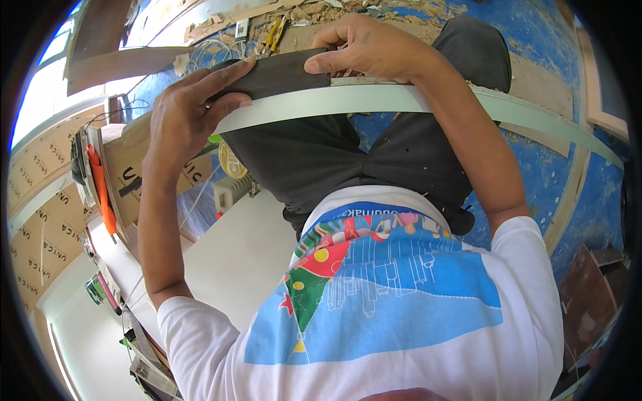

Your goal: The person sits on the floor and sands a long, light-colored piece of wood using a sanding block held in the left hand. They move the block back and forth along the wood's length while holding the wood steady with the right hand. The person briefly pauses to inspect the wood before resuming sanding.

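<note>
A short, dark brown flat strip (286, 75), perhaps of laminate or wood, spans the gap between my two hands. My left hand (188, 103) grips its left end, with the thumb at the near edge and the fingers along the far side. At the other end my right hand (373, 47) pinches the strip, thumb on the face and fingers partly hidden behind. Just below runs a long, pale green-white board edge (331, 103), which crosses in front of my thighs and reaches far to the right. The strip lies along the far side of that edge.
Yellow-handled pliers (275, 32) and coiled pale cable (210, 52) lie beyond the strip, near wood debris (421, 25). Printed brown sheeting (45, 215) covers surfaces at left, near an orange-handled tool (103, 190). A yellow roll (231, 161) sits beside my leg; blue floor covering (541, 185) extends rightward.
</note>
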Demonstrator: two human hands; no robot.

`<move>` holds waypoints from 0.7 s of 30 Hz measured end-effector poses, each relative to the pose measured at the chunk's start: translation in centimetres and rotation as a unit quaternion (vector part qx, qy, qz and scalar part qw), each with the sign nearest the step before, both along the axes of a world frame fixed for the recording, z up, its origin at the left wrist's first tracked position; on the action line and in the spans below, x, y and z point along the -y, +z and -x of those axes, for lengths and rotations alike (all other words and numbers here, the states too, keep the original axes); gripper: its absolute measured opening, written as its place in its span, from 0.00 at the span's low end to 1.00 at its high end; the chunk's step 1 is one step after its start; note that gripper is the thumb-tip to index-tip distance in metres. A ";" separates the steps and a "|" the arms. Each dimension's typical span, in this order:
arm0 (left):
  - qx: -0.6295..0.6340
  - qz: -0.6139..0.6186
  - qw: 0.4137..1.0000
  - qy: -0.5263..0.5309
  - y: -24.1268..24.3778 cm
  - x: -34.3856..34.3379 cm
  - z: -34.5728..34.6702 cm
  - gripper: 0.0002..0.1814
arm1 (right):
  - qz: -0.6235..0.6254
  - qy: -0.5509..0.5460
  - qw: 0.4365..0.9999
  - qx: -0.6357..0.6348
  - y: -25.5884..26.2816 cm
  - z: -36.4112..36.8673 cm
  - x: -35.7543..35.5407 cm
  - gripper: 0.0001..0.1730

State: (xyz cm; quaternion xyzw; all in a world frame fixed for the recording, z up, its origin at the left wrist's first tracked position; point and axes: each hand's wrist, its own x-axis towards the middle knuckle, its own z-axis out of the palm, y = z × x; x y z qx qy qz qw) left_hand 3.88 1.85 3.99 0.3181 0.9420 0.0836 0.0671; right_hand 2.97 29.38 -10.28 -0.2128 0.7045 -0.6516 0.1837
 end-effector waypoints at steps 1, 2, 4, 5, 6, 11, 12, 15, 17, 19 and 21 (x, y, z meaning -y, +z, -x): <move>0.004 -0.012 1.000 -0.007 0.1 0.3 0.2 0.27 | 0.015 -0.007 1.000 0.013 -0.1 -0.2 0.4 0.23; 0.008 -0.024 1.000 -0.013 0.1 0.4 0.3 0.27 | 0.030 -0.014 0.999 0.026 -0.2 -0.2 0.6 0.23; 0.015 -0.006 1.000 -0.004 0.2 0.2 0.5 0.27 | 0.020 -0.012 0.999 0.047 0.3 -0.2 0.5 0.23; 0.019 0.004 1.000 0.000 0.1 0.1 0.6 0.27 | 0.015 -0.011 0.998 0.058 0.4 -0.2 0.4 0.23; 0.002 -0.001 1.000 -0.015 0.0 0.1 0.6 0.27 | 0.013 -0.012 0.999 0.050 0.4 -0.1 0.3 0.22; 0.024 0.016 0.999 -0.015 -0.5 -1.0 0.5 0.28 | 0.033 0.030 0.994 0.096 -2.0 1.0 -1.1 0.19; 0.009 0.027 0.999 -0.029 -0.5 -1.2 0.9 0.27 | 0.041 0.021 0.993 0.104 -1.4 1.3 -1.0 0.18; 0.028 0.019 0.999 -0.022 0.7 -0.1 1.5 0.28 | 0.017 -0.031 0.995 0.092 0.5 0.2 -0.1 0.18; 0.045 -0.009 0.999 0.002 0.8 1.1 2.1 0.27 | 0.049 -0.021 0.996 0.073 0.0 0.1 0.5 0.18; 0.065 -0.006 0.998 0.007 0.5 2.0 2.1 0.28 | 0.060 -0.009 0.996 0.063 -0.4 0.2 0.7 0.19; 0.062 0.000 0.998 0.010 0.3 1.9 1.9 0.28 | 0.046 0.003 0.997 0.062 -0.6 0.3 0.6 0.20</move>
